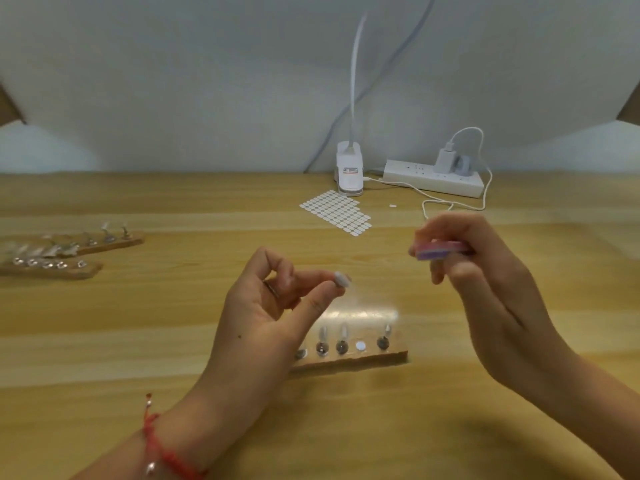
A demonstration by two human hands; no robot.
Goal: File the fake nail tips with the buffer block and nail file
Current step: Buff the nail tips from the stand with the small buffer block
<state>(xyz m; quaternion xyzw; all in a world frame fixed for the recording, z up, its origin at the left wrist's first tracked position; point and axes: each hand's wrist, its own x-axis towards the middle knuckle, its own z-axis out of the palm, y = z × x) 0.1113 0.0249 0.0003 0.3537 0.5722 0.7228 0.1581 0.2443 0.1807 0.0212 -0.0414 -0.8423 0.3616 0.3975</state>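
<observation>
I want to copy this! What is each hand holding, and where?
Left hand pinches a white fake nail tip by one end. Right hand grips the pink buffer block by its right part; the left end pokes out.

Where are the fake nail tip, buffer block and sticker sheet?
fake nail tip (pixel 341 280): head view, its pale face
buffer block (pixel 440 250): head view, its pink side
sticker sheet (pixel 334 211): head view, its middle

Wooden holders (pixel 349 360): three
Nail tip (pixel 341 279): one held (those on holders too blurred to count)
Buffer block (pixel 440 250): one
Sticker sheet (pixel 337 211): one
Power strip (pixel 433 176): one
Clip lamp (pixel 349 171): one
</observation>
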